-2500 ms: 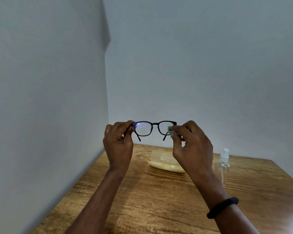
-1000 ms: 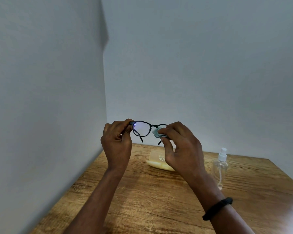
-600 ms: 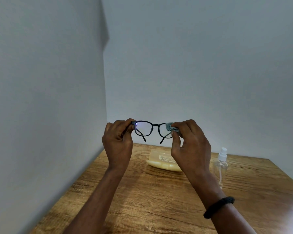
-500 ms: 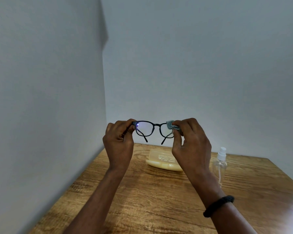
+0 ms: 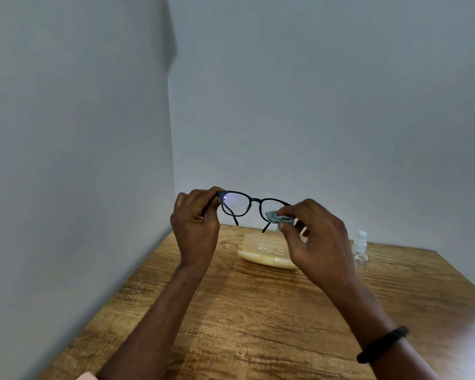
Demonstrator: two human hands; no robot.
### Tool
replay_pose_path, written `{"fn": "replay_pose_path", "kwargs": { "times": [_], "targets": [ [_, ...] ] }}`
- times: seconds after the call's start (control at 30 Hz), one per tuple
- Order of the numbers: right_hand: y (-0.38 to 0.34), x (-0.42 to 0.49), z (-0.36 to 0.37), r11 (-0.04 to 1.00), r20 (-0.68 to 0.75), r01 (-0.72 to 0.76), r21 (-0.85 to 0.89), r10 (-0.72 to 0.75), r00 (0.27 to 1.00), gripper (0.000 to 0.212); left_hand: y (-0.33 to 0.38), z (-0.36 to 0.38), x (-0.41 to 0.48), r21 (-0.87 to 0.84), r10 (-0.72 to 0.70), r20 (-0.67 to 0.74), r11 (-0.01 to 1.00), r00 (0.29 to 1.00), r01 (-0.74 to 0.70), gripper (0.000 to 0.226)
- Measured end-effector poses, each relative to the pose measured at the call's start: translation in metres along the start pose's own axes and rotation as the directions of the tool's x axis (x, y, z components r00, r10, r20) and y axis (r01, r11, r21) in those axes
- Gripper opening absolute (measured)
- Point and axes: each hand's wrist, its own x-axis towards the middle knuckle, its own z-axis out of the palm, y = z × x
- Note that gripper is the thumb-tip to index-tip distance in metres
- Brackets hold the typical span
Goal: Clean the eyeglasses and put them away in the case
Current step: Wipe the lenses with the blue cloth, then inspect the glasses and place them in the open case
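Black-framed eyeglasses [image 5: 254, 201] are held up in the air above the table, temples unfolded and pointing towards me. My left hand [image 5: 196, 224] pinches the left end of the frame. My right hand [image 5: 314, 238] pinches a small grey-blue cleaning cloth [image 5: 276, 217] against the right lens, hiding most of that lens. A pale yellow translucent glasses case [image 5: 263, 253] lies on the wooden table [image 5: 258, 319] below and behind the hands, partly hidden by my right hand.
A small clear spray bottle [image 5: 360, 249] with a white nozzle stands on the table right of the case. Grey walls close the table in on the left and at the back. A black band circles my right wrist.
My right hand with the cloth has slid down and inward across the right lens. The glasses have tilted slightly, the right end lower. My left hand keeps its grip.
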Motion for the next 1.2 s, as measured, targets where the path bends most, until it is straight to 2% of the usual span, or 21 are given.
{"fn": "replay_pose_path", "kwargs": {
  "times": [0.13,0.27,0.43,0.53,0.6,0.77,0.83,0.93,1.0,1.1,1.2],
  "targets": [
    [0.022,-0.022,-0.028,0.996,0.074,-0.055,-0.064,0.06,0.995,0.019,0.0,0.001,-0.002,-0.004,-0.001,0.011,1.0,1.0,0.001,0.018],
    [0.042,-0.049,-0.049,0.978,0.258,-0.055,-0.199,0.106,0.96,0.019,0.0,0.001,-0.001,0.01,0.016,0.02,1.0,1.0,-0.016,0.019],
    [0.051,-0.073,-0.061,0.922,0.5,-0.005,-0.387,0.215,0.839,0.015,0.001,0.001,-0.001,0.013,0.025,0.021,1.0,0.999,-0.025,0.019],
    [0.051,-0.086,-0.057,0.886,0.618,0.022,-0.463,0.305,0.725,0.014,0.001,0.001,0.0,0.001,0.028,0.009,1.0,1.0,-0.028,0.017],
    [0.05,-0.093,-0.057,0.875,0.649,-0.007,-0.483,0.364,0.668,0.016,0.001,0.0,0.0,-0.008,0.019,0.001,1.0,1.0,-0.019,0.015],
    [0.052,-0.095,-0.073,0.882,0.661,-0.113,-0.457,0.423,0.62,0.017,0.004,0.001,0.0,-0.016,0.005,0.003,1.0,1.0,-0.005,0.015],
    [0.048,-0.09,-0.077,0.882,0.607,-0.16,-0.444,0.427,0.67,0.014,0.006,0.002,0.0,-0.021,0.015,0.001,1.0,1.0,-0.015,0.015],
    [0.042,-0.077,-0.08,0.919,0.368,-0.2,-0.341,0.326,0.871,0.017,0.007,0.003,0.002,-0.029,0.026,-0.015,0.999,1.0,-0.027,0.016],
    [0.035,-0.059,-0.079,0.954,0.208,-0.171,-0.248,0.225,0.952,0.023,0.008,0.002,0.001,-0.036,0.031,-0.021,0.999,0.999,-0.031,0.017],
    [0.027,-0.03,-0.068,0.988,0.063,-0.11,-0.11,0.118,0.991,0.033,0.008,0.002,0.0,-0.036,0.046,-0.025,0.998,0.999,-0.047,0.014],
    [0.025,-0.012,-0.049,0.995,0.002,-0.077,-0.059,0.077,0.997,0.04,0.008,0.002,-0.001,-0.038,0.05,-0.015,0.998,0.999,-0.05,0.014]
  ]
}}
